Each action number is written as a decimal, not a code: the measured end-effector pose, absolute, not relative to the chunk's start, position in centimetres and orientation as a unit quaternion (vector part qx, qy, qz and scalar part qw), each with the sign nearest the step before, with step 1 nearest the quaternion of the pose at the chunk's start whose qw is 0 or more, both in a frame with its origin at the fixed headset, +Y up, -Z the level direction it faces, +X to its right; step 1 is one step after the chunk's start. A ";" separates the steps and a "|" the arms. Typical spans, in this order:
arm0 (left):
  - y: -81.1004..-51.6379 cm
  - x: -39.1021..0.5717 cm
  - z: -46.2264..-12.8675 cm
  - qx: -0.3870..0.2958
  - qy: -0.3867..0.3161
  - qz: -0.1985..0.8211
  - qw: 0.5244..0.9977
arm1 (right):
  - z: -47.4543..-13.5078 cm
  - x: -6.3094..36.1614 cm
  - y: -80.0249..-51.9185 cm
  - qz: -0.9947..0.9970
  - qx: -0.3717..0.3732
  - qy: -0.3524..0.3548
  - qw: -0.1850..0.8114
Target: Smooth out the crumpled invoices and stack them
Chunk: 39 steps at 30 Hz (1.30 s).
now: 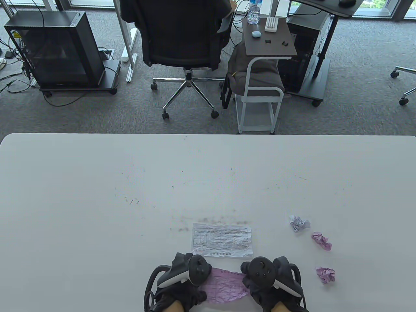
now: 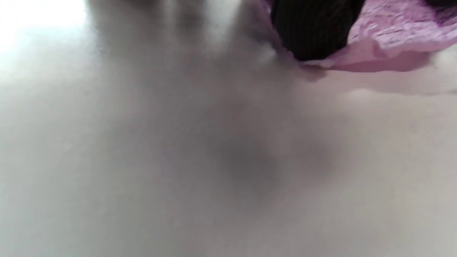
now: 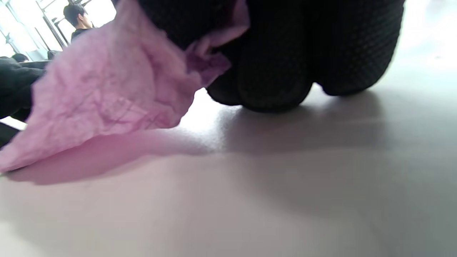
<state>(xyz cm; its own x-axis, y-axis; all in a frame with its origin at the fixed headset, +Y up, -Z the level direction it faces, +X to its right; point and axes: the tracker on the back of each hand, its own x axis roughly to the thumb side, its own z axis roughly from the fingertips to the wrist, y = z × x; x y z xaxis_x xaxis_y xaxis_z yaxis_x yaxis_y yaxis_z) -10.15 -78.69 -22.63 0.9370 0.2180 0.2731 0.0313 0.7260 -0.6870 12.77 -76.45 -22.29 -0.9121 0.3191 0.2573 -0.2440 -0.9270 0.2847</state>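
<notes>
A wide white table (image 1: 97,182) fills the near half of the room, its top marked with small dark scuffs. Beyond its far edge, on grey carpet, stand a black office chair (image 1: 182,35), a black computer case on a wheeled base (image 1: 61,48) to the left, and a small white rolling side table (image 1: 265,58) with a water bottle (image 1: 253,11) to the right. On the white table, near the front and slightly right of centre, a flattened white invoice (image 1: 222,240) lies open with its printed grid showing. Well to its right sit three crumpled paper balls, none touching another: a pale lilac-white ball (image 1: 299,223) farthest, a pink ball (image 1: 321,241) nearer, and a second pink ball (image 1: 325,274) nearest. Just in front of the white invoice, a wrinkled pink invoice (image 1: 226,286) is stretched between two gloved hands. The left hand (image 1: 182,279) holds its left edge; one dark fingertip (image 2: 314,28) lies on the paper, though the grip is blurred. The right hand (image 1: 269,279) holds the right edge, its fingers (image 3: 275,71) curled with paper tucked among them, knuckles resting on the table. Each hand carries a tracker on its back.
</notes>
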 end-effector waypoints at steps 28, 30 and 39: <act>-78.7 -9.8 -22.5 -0.409 -0.173 0.021 0.896 | -19.1 6.4 -73.4 0.905 0.389 0.138 0.107; -78.7 -9.8 -22.5 -0.409 -0.171 0.024 0.896 | -18.7 5.4 -74.4 0.890 0.411 0.177 0.093; -78.7 -9.8 -22.4 -0.407 -0.169 0.028 0.897 | -19.0 5.0 -76.2 0.884 0.363 0.290 0.042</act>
<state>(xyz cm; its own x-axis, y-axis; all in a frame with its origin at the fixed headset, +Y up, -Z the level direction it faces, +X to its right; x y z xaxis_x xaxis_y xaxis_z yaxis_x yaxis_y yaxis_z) -9.81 -78.72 -22.42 0.9413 0.1877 0.2806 0.0878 0.6665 -0.7404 4.95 -76.17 -18.95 -0.7322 0.2858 0.6182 0.1357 -0.8283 0.5436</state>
